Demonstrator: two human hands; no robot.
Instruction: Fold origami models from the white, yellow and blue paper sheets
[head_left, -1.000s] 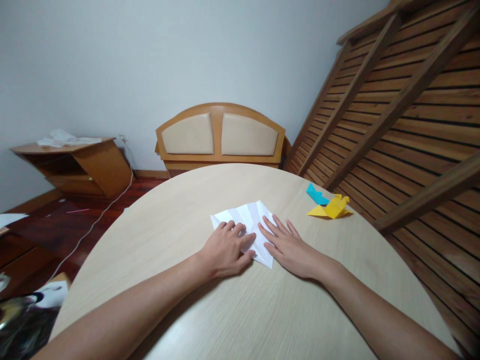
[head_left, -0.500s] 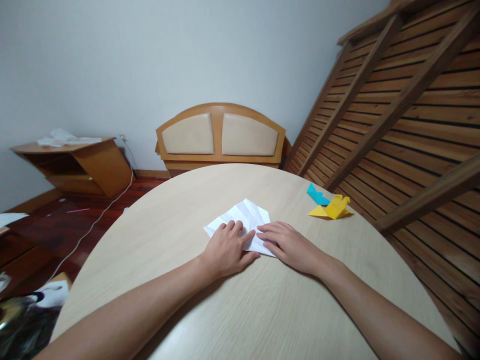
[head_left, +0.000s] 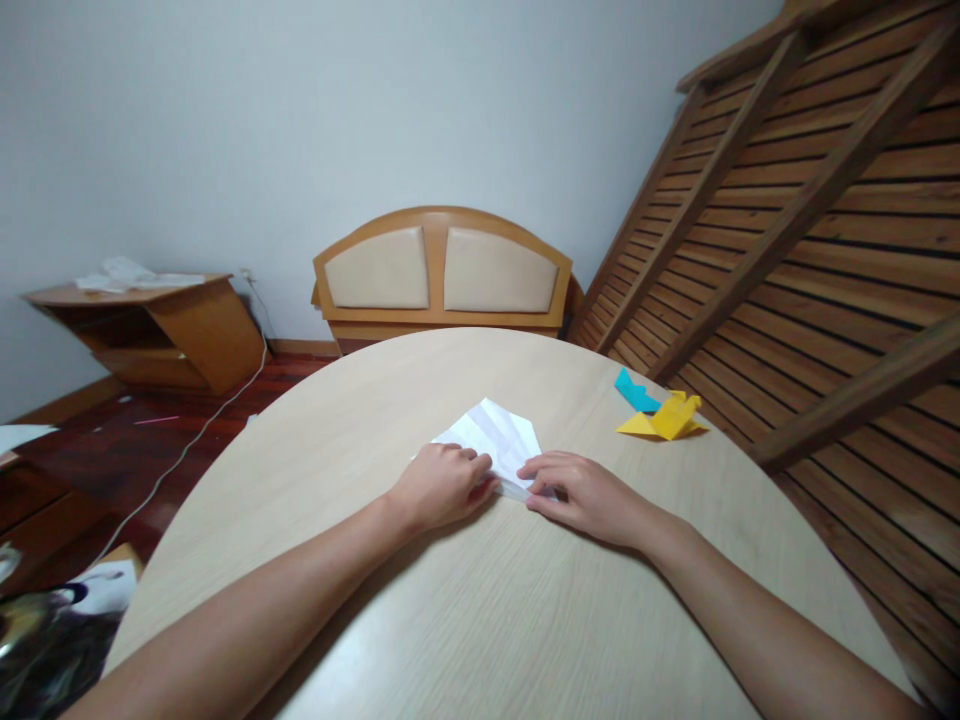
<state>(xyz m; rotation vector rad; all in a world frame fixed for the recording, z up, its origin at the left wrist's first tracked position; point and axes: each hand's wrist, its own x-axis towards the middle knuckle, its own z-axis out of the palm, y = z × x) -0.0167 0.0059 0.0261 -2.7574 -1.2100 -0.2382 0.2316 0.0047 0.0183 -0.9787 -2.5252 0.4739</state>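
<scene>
A creased, partly folded sheet of white paper (head_left: 499,432) lies on the round wooden table (head_left: 465,620), its pointed end away from me. My left hand (head_left: 444,485) is closed on the near left edge of the paper, fingers curled over it and thumb below. At the near right corner, my right hand (head_left: 574,492) pinches the sheet between thumb and fingers. A narrow folded strip shows along the near edge between both hands. The paper's left corner is mostly hidden behind my left hand.
To the right on the table sit a yellow origami figure (head_left: 667,418) and a blue folded paper piece (head_left: 636,391). A slatted wooden frame (head_left: 817,250) leans at the right. Beyond the table stands a padded headboard (head_left: 439,318), with a low cabinet (head_left: 202,340) at left.
My left hand has drawn back slightly to the left, its fingers curling from a flatter press into a grip. My right thumb and fingers have closed on the near right corner.
</scene>
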